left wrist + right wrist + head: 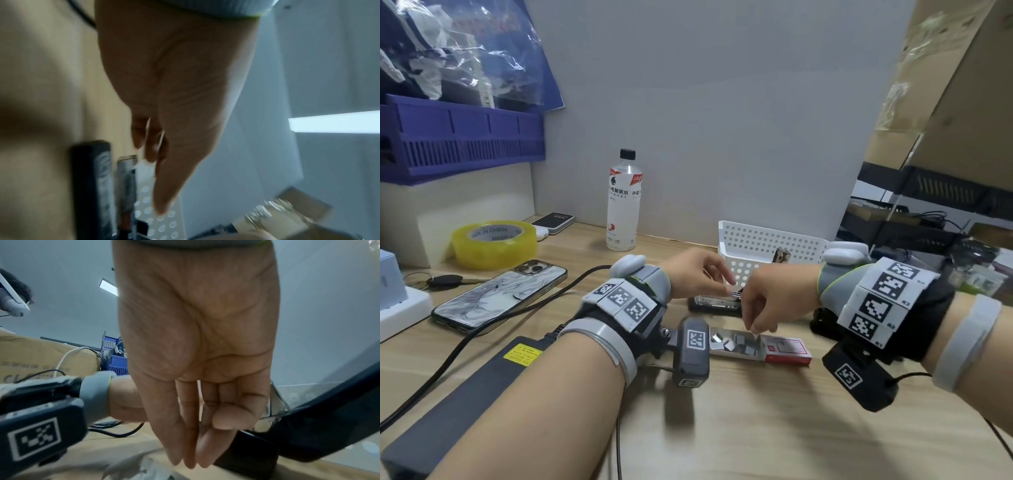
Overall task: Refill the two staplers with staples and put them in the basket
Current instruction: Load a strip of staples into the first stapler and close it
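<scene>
A black stapler (714, 303) with a clear top lies on the desk in front of the white perforated basket (756, 240); the left wrist view shows its dark body (92, 186) and metal rail (126, 186), blurred. My left hand (729, 286) hovers over its front end with relaxed fingers (148, 152) and nothing visibly held. My right hand (756, 329) points down, its fingertips (187, 462) bunched together at the silver staple strips (736, 342) in the tray drawn out of the red staple box (787, 349). A second black stapler (822, 320) is half hidden behind my right wrist.
A drink bottle (621, 202), a yellow tape roll (494, 245), a phone (500, 298), keys (445, 282) and a black power adapter (465, 394) with its cable occupy the left of the desk. A purple crate (462, 144) sits at the upper left. Cardboard boxes (945, 85) rise on the right.
</scene>
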The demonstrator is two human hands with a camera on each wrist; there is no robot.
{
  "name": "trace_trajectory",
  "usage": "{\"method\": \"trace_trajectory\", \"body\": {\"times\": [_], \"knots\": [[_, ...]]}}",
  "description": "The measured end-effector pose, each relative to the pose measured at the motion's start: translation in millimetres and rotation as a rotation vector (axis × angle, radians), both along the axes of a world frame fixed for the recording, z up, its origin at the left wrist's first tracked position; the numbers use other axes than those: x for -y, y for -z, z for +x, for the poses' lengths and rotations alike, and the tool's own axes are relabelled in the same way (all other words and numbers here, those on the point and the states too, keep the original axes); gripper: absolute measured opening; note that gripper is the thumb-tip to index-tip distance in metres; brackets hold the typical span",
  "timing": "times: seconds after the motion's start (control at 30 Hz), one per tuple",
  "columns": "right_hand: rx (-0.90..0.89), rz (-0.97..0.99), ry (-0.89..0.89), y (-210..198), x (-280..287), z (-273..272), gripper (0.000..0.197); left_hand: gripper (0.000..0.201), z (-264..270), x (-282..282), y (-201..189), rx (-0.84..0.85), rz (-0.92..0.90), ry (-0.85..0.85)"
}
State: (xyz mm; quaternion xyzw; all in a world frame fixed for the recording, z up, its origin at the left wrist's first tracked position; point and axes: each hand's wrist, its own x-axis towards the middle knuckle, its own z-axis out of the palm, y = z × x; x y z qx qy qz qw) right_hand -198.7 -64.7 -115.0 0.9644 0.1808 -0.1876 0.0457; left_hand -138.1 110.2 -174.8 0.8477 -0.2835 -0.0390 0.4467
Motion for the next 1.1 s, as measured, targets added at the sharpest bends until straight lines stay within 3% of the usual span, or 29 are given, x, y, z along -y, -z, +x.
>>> {"method": "trace_trajectory", "body": {"times": [0.1,0.2,0.33,0.63,0.77,0.87,1.0,1.1], "knots": [[0.015,-0.022,-0.002,5.8,0.4,-5.5,0.016,0.006,-11.3,10.4,-15.5,-0.009,0.295,0.122],[0.044,-0.027,-0.001,10.2,1.4,-10.7,0.019,0.008,-20.8,21.2,-18.3,-0.076,0.555,0.185],[0.064,-0.019,-0.015,15.2,2.7,-14.5,0.017,0.014,-26.1,31.1,-17.7,0.017,0.681,0.172],[0.113,-0.002,-0.03,27.1,5.7,-10.0,0.025,0.039,-30.5,37.8,-15.2,0.064,0.758,0.146],[0.131,0.008,-0.045,29.3,4.4,-11.0,0.02,0.041,-34.3,39.5,-18.0,0.083,0.786,0.152],[0.143,0.051,-0.032,26.4,6.0,-11.8,0.018,0.038,-34.1,38.9,-18.0,0.083,0.767,0.141],[0.141,0.125,-0.002,21.8,11.3,-10.4,0.02,0.016,-30.1,35.4,-15.6,0.011,0.728,0.151],[0.136,0.176,-0.006,20.6,15.4,-9.2,0.017,0.016,-27.5,31.5,-14.3,-0.017,0.698,0.15]]}}
